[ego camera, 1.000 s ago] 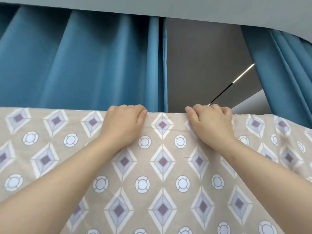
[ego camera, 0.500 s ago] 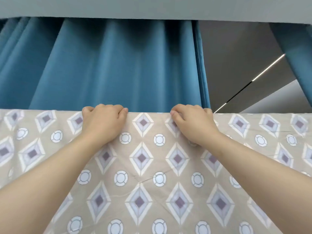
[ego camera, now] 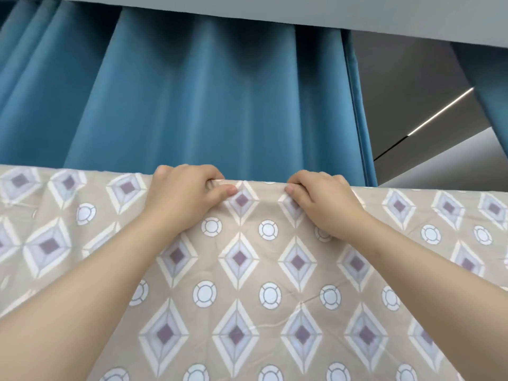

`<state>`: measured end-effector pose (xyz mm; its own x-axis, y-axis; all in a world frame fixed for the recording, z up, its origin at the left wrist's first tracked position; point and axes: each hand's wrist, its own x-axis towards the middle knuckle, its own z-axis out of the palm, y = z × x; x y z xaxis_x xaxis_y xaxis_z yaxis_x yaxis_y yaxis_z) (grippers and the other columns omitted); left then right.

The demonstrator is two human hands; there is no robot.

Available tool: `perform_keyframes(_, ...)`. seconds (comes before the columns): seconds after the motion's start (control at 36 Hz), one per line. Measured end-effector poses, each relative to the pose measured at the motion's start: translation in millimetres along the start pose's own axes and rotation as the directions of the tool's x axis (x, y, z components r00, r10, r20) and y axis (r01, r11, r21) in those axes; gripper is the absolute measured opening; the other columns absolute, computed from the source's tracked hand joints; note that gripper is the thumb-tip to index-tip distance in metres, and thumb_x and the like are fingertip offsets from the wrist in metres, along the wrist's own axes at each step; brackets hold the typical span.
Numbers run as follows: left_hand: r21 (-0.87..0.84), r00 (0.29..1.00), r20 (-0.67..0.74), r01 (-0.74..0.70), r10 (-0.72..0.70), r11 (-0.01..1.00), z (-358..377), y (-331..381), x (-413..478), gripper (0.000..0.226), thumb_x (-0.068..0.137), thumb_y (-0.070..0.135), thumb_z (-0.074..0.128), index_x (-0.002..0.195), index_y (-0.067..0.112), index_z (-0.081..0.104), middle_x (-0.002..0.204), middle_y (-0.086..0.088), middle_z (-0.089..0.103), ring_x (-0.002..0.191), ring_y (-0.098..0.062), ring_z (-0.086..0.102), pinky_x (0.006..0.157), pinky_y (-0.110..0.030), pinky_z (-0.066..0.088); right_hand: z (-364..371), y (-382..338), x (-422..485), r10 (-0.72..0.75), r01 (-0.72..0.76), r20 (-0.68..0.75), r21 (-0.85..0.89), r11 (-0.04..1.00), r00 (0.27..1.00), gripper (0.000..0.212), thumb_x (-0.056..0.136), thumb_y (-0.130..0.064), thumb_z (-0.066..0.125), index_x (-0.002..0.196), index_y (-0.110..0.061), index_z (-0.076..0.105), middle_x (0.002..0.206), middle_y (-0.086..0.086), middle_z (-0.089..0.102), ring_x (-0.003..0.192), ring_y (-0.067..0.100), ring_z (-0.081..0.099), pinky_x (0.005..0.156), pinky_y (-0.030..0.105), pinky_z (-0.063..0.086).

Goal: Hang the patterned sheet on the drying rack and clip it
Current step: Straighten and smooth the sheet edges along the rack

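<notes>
Your left hand (ego camera: pixel 181 198) and right hand (ego camera: pixel 325 204) sit close together at mid-frame, each with fingers curled over the top edge of the sheet (ego camera: pixel 247 284) and thumb pressed to its near face. The sheet fills the lower frame; a blue curtain (ego camera: pixel 206 100) hangs behind.
</notes>
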<state>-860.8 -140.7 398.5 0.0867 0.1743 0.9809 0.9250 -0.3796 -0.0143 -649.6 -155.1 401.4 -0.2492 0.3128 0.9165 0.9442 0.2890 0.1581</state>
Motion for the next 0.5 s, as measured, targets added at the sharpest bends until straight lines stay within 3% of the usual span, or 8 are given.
perform_keyframes(0.11, 0.099, 0.993, -0.115, -0.027, 0.038, 0.995, 11, 12, -4, 0.040, 0.083, 0.057, 0.050, 0.100, 0.024, 0.063, 0.086, 0.002, 0.065, 0.094, -0.020, 0.055, 0.078, -0.029, 0.024, -2, 5, -1, -0.025, 0.024, -0.014, -0.048, 0.999, 1.000, 0.027, 0.098, -0.035, 0.036, 0.106, -0.019, 0.056, 0.092, -0.008, 0.062, 0.099, 0.019, 0.051, 0.088, 0.031, 0.032)
perform_keyframes(0.22, 0.107, 0.984, -0.164, -0.048, 0.066, 0.993, 17, 13, -4, 0.040, 0.082, 0.058, 0.051, 0.096, 0.021, 0.062, 0.081, 0.002, 0.063, 0.090, -0.021, 0.054, 0.075, -0.028, 0.021, -7, 1, 2, -0.061, 0.060, -0.018, -0.067, 0.996, 0.998, 0.026, 0.097, -0.037, 0.039, 0.108, -0.020, 0.055, 0.100, -0.006, 0.063, 0.102, 0.019, 0.051, 0.088, 0.032, 0.032)
perform_keyframes(0.33, 0.092, 0.994, -0.032, -0.098, 0.101, 0.991, 9, 8, 1, 0.045, 0.085, 0.062, 0.035, 0.102, 0.027, 0.056, 0.091, 0.008, 0.061, 0.098, -0.019, 0.053, 0.080, -0.032, 0.025, 0, -19, 11, -0.075, 0.076, 0.057, -0.013, 0.997, 0.996, 0.033, 0.099, -0.037, 0.029, 0.116, -0.022, 0.053, 0.112, -0.004, 0.062, 0.104, 0.021, 0.054, 0.084, 0.033, 0.031)
perform_keyframes(0.39, 0.159, 0.998, 0.046, -0.041, 0.035, 0.986, 2, -1, 3, 0.050, 0.088, 0.062, 0.023, 0.106, 0.027, 0.054, 0.098, 0.005, 0.064, 0.104, -0.021, 0.053, 0.085, -0.035, 0.027, 4, -25, 14, -0.057, 0.057, 0.039, 0.003, 0.998, 0.998, 0.033, 0.100, -0.036, 0.027, 0.113, -0.022, 0.054, 0.111, -0.002, 0.064, 0.102, 0.022, 0.055, 0.082, 0.032, 0.030)
perform_keyframes(0.5, 0.289, 0.989, 0.123, 0.044, -0.082, 0.956, -7, -30, 1, 0.055, 0.088, 0.062, 0.013, 0.079, 0.023, 0.051, 0.076, 0.005, 0.056, 0.098, -0.022, 0.052, 0.078, -0.035, 0.023, 8, -27, 10, -0.023, 0.022, 0.025, 0.057, 0.998, 0.999, 0.031, 0.099, -0.037, 0.032, 0.114, -0.022, 0.055, 0.112, -0.004, 0.064, 0.102, 0.019, 0.054, 0.086, 0.029, 0.028)
